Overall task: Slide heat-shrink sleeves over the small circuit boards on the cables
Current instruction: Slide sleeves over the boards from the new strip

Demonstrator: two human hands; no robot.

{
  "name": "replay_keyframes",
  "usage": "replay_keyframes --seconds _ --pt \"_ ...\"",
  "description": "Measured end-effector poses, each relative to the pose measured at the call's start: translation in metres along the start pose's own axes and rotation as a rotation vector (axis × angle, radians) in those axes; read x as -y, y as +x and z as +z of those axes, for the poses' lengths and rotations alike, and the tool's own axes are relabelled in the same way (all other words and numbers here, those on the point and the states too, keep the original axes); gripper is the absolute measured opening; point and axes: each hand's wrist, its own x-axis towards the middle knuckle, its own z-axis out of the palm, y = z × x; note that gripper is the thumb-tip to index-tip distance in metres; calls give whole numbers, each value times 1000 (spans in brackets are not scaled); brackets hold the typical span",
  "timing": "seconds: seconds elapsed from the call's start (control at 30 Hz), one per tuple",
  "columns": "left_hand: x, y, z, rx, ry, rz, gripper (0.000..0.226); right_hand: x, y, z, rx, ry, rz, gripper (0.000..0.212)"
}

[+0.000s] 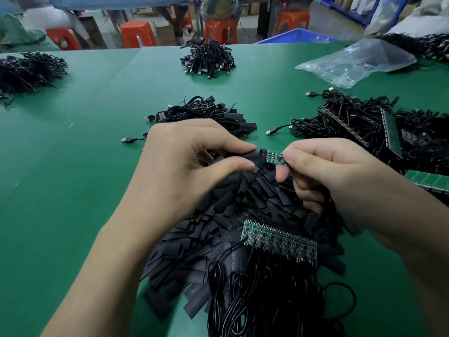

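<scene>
A person's left hand point(184, 166) is hovering knuckles-up, thumb and forefinger pinching a black heat-shrink sleeve point(258, 157). Just beside it, the right hand point(328, 171) is pinching a small green circuit board point(274, 157) by one end. Beneath both hands, loose sleeves point(230, 215) are covering a green table point(73, 166), with orange stools point(137, 32) standing beyond. The board's long axis is running hand to hand, pointing into the sleeve's mouth.

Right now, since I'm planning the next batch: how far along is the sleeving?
Done: the cable pile behind the hands looks sleeved. In hand: the left hand pinches a sleeve at the tip of the board the right hand holds. Left: the row of bare boards in front, plus more bundles at right.
</scene>
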Motion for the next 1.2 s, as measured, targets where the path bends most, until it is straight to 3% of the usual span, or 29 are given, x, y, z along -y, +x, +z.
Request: replay_keyframes --seconds 0.37,0.7,1.2 --pt "-5 -1 -2 30 51 32 20 2 -3 0 50 50 36 43" --pt "-3 -1 -4 164 80 62 22 0 -4 0 61 23 101 43" --pt "-2 -1 5 110 56 -11 19 1 -4 0 69 -55 106 41"
